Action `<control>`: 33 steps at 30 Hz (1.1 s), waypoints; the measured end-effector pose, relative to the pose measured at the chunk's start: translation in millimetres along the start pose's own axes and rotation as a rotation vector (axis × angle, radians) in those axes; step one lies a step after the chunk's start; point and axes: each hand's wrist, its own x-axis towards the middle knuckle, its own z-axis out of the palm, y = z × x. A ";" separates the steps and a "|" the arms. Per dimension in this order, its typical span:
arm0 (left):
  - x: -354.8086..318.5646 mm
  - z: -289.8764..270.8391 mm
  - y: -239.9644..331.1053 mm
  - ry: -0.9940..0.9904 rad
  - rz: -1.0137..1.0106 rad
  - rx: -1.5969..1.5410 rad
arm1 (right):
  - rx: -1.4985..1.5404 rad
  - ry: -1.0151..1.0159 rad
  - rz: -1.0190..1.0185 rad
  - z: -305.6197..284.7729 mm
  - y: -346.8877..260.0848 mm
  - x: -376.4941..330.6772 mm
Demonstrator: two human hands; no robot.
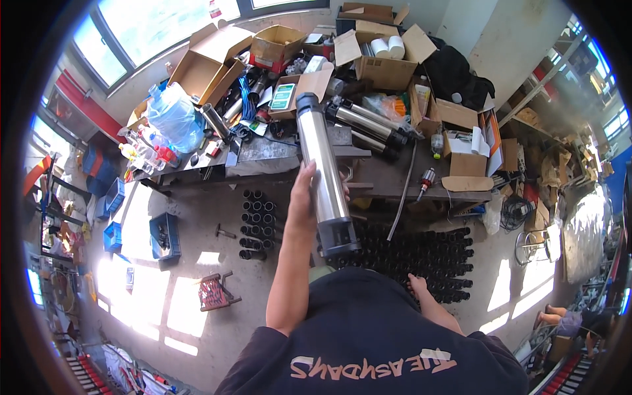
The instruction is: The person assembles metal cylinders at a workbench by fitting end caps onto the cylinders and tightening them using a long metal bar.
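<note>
My left hand [304, 197] is closed round the middle of a steel cylinder [322, 161] that looks like a pump body. It is held up and tilted in front of the workbench, with a black cap [306, 101] at its top and a black slotted end piece [338, 238] at its bottom. Low on the right, my right hand [417, 285] is beside my body, its fingers curled; what they hold, if anything, is hidden. Around and beyond it, rows of black ring-shaped parts [438, 257] stand on the floor.
A cluttered workbench [454, 191] carries more steel cylinders [368, 122], cardboard boxes [388, 69] and a water jug [172, 118]. More black rings [257, 217], a hammer [224, 232], a small stool [214, 291] and blue bins [164, 237] are on the floor. Another person [559, 320] is at the right edge.
</note>
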 end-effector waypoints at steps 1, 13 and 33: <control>-13.1 2.8 9.2 0.045 0.090 -0.026 | -0.161 0.001 0.000 6.0 -3.3 -10.6; -13.3 -19.5 12.3 0.122 -0.054 -0.289 | -0.442 0.023 -0.364 37.4 -75.4 -23.2; -22.9 9.8 23.3 0.005 0.043 -0.333 | -0.573 0.002 -0.460 53.5 -71.9 -3.9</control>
